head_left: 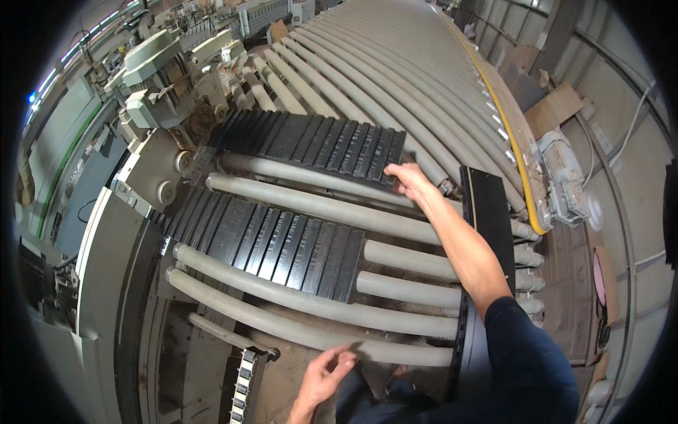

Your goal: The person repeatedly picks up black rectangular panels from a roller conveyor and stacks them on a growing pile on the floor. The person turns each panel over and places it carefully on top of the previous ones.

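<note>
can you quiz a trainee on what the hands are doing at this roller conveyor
1. True or false: the right hand rests on the corner of the far ribbed panel.
2. Which thing is the left hand nearest? A) the yellow rail B) the nearest roller C) the motor
3. How many black ribbed panels lie across the rollers, counting the near ribbed panel?

Key: 1 true. 2 B. 3 two.
</note>
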